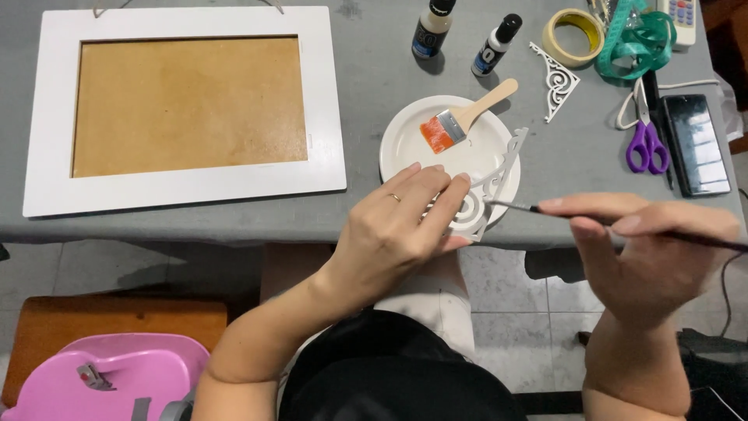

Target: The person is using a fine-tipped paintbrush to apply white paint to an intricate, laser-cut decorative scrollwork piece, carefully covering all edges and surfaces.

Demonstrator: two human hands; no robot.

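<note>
A dark-clothed lap is filling the bottom of the view, and just above it the left hand (pixel 397 226) is pinching a white scrolled bracket (pixel 487 195), its fingers (pixel 436 191) closed over the curled lower end while the upper arm of the piece is leaning out over the plate (pixel 405 140). The right hand (pixel 647 242) is holding a thin brush (pixel 514 206), fingers closed round the dark handle, with the tip touching the bracket's edge.

The bracket is hovering at the desk (pixel 366 70) edge, partly over the plate. It is looking light and stiff but thin and pierced, so probably brittle at the scrolls; gripping the thicker solid curl, as the left hand is doing, seems safest, and any wet paint would be making it slippery.

On the plate a flat brush (pixel 460 121) with orange bristles is resting. Behind it two small bottles (pixel 463 35) are standing, and a second bracket (pixel 557 82) is lying near a tape roll (pixel 574 35). Purple scissors (pixel 645 136) are lying to the right, and a white frame (pixel 187 105) is lying to the left.
</note>
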